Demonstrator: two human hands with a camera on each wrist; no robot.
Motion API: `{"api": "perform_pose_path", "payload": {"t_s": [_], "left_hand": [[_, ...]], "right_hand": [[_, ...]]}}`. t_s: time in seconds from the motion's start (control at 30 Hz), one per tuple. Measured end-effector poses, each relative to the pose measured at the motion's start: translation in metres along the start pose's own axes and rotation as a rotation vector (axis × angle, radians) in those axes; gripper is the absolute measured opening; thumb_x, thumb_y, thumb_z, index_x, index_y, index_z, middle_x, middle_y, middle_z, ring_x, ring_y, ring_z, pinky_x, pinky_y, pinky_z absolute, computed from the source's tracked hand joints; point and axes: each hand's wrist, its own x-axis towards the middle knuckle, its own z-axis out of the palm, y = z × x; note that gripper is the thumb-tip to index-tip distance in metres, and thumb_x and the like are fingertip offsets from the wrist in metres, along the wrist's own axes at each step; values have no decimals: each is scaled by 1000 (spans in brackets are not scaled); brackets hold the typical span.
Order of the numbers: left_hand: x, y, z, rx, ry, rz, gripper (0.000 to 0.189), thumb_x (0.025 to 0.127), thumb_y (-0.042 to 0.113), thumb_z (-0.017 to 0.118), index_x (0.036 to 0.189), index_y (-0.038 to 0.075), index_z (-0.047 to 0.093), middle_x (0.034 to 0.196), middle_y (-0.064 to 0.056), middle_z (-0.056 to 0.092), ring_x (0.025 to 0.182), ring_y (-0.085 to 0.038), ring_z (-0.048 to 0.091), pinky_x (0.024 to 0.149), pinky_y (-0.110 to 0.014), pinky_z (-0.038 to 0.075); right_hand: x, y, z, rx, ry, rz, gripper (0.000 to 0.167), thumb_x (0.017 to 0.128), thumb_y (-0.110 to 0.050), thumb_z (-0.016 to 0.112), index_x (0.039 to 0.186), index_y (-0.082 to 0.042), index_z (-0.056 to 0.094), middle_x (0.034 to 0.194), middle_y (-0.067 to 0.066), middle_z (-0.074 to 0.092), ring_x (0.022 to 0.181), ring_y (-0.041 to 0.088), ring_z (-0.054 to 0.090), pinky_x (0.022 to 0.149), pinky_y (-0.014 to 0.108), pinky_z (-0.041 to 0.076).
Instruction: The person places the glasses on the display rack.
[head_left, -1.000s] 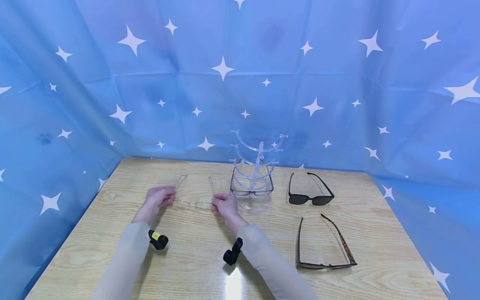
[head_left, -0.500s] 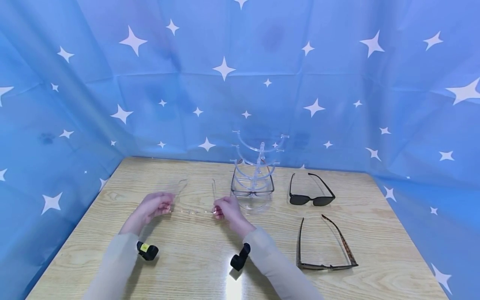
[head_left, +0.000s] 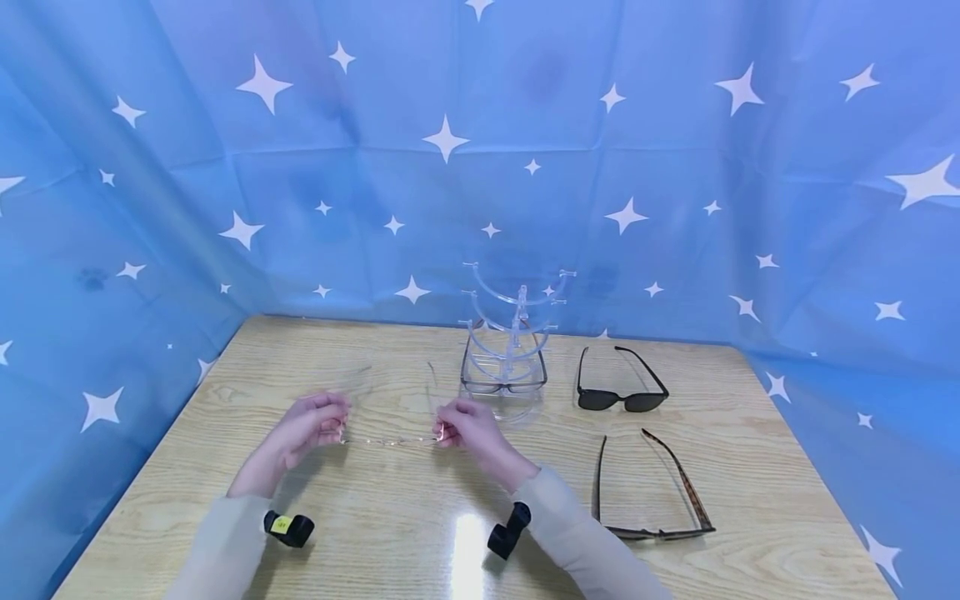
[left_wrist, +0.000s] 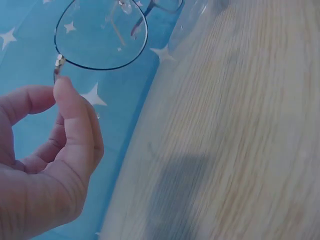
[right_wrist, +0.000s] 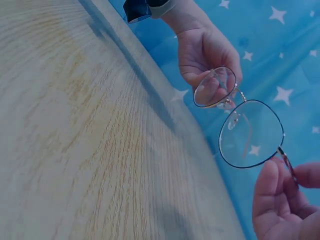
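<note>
A pair of thin-rimmed round eyeglasses (head_left: pixel 390 442) is held up between my two hands, its temples unfolded and pointing away from me. My left hand (head_left: pixel 303 425) pinches the left temple close to the hinge, between thumb and fingers, as the left wrist view shows at the lens rim (left_wrist: pixel 100 69). Near the other hinge, my right hand (head_left: pixel 474 432) pinches the right temple. Both clear lenses (right_wrist: pixel 252 132) and the nose pads show in the right wrist view. In the head view the far temple ends look faint.
A clear tiered display stand (head_left: pixel 512 342) is at the back, with dark-framed eyeglasses (head_left: pixel 504 387) low on it. To its right lie black sunglasses (head_left: pixel 621 401). Tortoiseshell-armed glasses (head_left: pixel 660 533) lie nearer on the wooden table (head_left: pixel 390 533). Starry blue cloth (head_left: pixel 525 208) hangs behind.
Both hands have drawn the round eyeglasses toward me, and the hands are a little farther apart. The stand and the other glasses have stayed in place.
</note>
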Motion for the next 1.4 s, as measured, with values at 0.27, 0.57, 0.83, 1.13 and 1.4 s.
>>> {"api": "perform_pose_path", "payload": {"t_s": [0.27,0.57,0.83,1.13,1.4], "left_hand": [[-5,-1,16,23,-5,2,12,90,2,53,100,7,56,75,2,56,65,-7,56,61,-20,52],[-6,0,32,43,-48,16,12,88,0,54,96,8,56,80,0,58,72,-9,60,67,-24,54],[-4,4,47,51,-61,6,12,89,1,54,96,9,57,80,0,58,71,-10,59,66,-24,54],[2,7,64,45,-110,31,9,89,4,55,97,8,56,81,0,59,71,-9,59,67,-23,55],[8,8,81,29,-107,37,10,88,4,55,98,0,55,78,0,59,69,-9,59,66,-22,55]], "right_hand": [[-16,-5,-11,-45,-17,-27,17,89,1,56,95,16,54,67,3,58,56,7,53,52,17,49],[-32,-12,-25,-53,-37,-38,6,89,3,54,88,9,55,70,4,58,60,9,55,55,17,48],[-43,-19,-40,-42,-31,-10,11,91,0,54,94,11,54,76,5,60,66,11,58,60,18,51],[-57,-27,-56,-25,-5,-32,9,90,-1,57,94,7,55,76,3,63,67,11,60,61,19,52],[-67,-32,-70,-39,24,-47,8,89,-1,58,93,5,57,79,6,63,68,12,58,63,20,52]]}}
